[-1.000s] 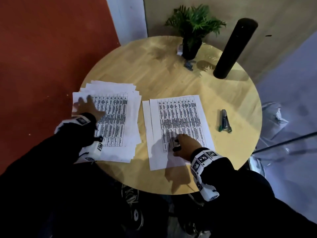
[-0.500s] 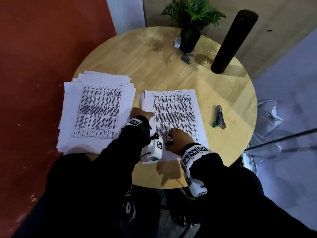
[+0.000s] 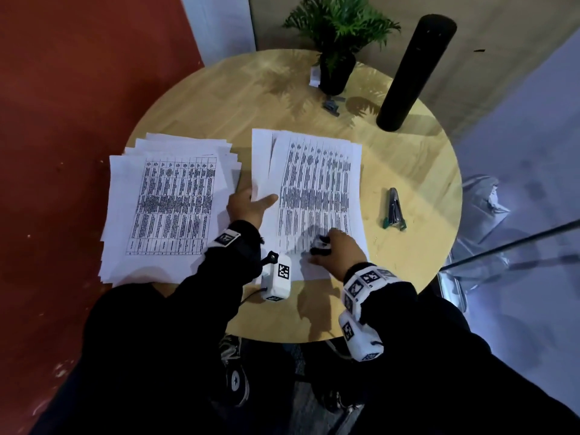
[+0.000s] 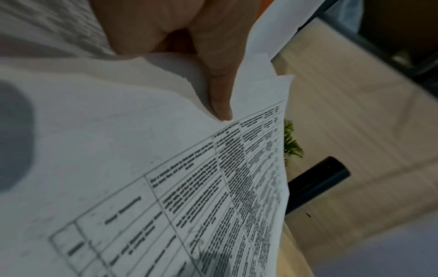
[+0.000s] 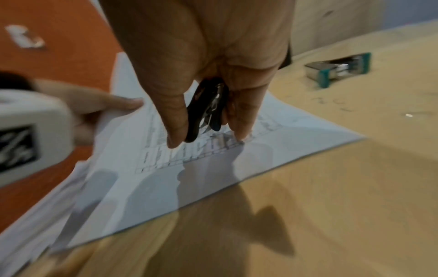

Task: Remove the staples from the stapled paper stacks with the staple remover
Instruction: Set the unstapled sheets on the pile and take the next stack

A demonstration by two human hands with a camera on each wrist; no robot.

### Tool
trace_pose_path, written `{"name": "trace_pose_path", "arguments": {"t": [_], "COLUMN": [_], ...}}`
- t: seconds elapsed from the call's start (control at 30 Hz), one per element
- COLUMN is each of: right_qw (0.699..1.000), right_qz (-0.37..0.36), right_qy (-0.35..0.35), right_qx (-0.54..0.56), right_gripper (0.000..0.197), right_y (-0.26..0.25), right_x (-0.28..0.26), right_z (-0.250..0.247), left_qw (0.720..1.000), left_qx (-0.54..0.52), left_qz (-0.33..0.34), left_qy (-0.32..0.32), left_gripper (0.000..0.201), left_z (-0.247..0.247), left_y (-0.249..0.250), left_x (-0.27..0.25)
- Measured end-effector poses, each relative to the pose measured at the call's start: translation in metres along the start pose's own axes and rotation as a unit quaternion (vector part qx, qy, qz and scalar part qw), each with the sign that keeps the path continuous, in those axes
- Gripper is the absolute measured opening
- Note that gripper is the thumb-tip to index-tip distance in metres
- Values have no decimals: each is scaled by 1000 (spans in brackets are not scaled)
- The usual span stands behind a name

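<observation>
Nearest the table edge, the right hand (image 3: 337, 249) grips the black staple remover (image 5: 208, 110) while its fingertips (image 5: 239, 135) press the printed stack (image 3: 317, 189); the left hand (image 3: 248, 207) pinches that stack's left edge, thumb on top, lifting sheets. No staple is discernible, so removal progress on this stack cannot be confirmed; judged mid-task, with a 2nd, fanned pile (image 3: 169, 202) lying loose to the left. Further out, clear of the work, a stapler (image 3: 394, 210) lies right; a potted plant (image 3: 337, 39) and black cylinder (image 3: 412, 70) stand at the table (image 3: 219, 98) rear.
</observation>
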State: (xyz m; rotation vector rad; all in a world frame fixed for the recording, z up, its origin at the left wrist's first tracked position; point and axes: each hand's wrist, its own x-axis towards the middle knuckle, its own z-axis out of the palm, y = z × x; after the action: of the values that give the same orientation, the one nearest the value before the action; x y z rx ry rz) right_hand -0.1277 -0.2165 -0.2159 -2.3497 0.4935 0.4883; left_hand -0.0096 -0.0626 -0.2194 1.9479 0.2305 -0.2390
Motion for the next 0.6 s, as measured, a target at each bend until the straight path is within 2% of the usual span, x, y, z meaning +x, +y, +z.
{"name": "trace_pose_path", "arguments": {"t": [0.1, 0.23, 0.37, 0.47, 0.6], "right_qw": [997, 981, 930, 898, 887], "right_qz": [15, 17, 28, -15, -97], "right_qy": [39, 86, 98, 93, 42], "right_qx": [68, 176, 353, 429, 448], "right_gripper": [38, 36, 24, 18, 25], "right_y": [10, 21, 21, 9, -18], "right_x": [1, 9, 11, 4, -9], "right_z": [-19, -50, -89, -117, -149], "left_qw": [996, 984, 976, 971, 965], "left_qx": [-77, -163, -186, -188, -198], "left_qz": [32, 69, 109, 139, 160], "left_qy": [22, -6, -41, -51, -60], "left_gripper": [35, 23, 26, 27, 26], "left_z": [-10, -29, -46, -53, -59], "left_y": [14, 32, 50, 62, 69], "left_x": [-7, -15, -19, -23, -27]}}
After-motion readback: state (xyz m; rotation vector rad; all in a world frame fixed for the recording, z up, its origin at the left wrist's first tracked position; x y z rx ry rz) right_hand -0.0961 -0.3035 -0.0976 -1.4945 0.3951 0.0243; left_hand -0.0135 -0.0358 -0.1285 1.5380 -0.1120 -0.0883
